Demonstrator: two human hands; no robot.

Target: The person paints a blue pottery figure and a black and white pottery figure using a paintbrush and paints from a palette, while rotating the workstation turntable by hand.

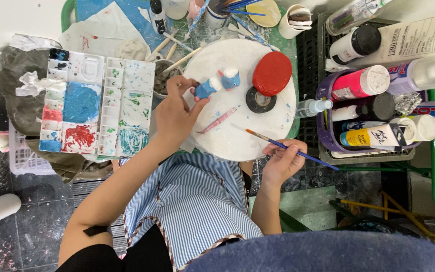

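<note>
Hands at work on small blue figurines

The left hand pinches a blue figurine on the round white board; the right hand grips a blue-handled paintbrush. A second figurine stands just beside, near a red oval lid; a paint palette lies left.

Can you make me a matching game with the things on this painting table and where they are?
Things:
1. paintbrush
2. blue figurine
3. red oval piece
4. paint palette

Places:
A. on top of the black tape roll
B. in the right hand
C. left of the round white board
D. in the left hand's fingers

Pairs: 1-B, 2-D, 3-A, 4-C
</note>
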